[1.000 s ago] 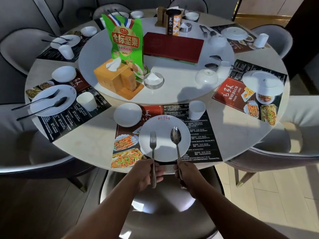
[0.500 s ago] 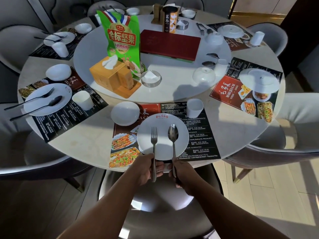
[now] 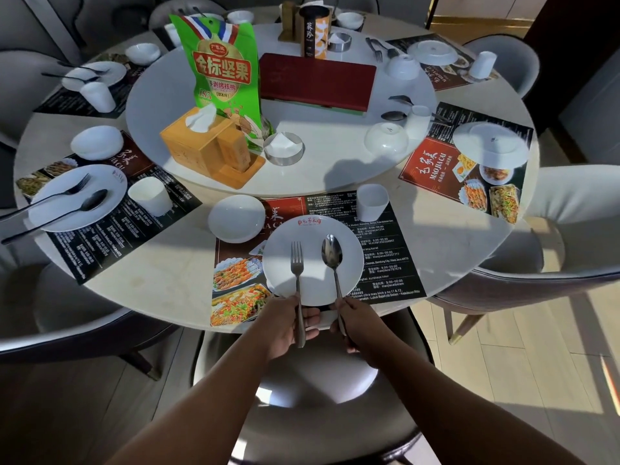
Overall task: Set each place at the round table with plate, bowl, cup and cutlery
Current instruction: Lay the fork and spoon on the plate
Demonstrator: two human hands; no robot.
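1. Head view: at the table's (image 3: 167,273) near edge, left hand (image 3: 285,325) grips the fork (image 3: 297,263), right hand (image 3: 357,325) the spoon (image 3: 332,253), both over the plate (image 3: 352,260); bowl (image 3: 236,218), cup (image 3: 371,202) set.
2. The right-edge plate (image 3: 491,144) seemingly awaits its companions.

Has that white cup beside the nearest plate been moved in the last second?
No. The cup stands on the same far right corner of the placemat, just beyond the plate. Only the camera view shifted.

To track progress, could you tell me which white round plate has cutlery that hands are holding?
The nearest white round plate: left hand grips its steel fork, right hand its steel spoon; no hand touches the others.
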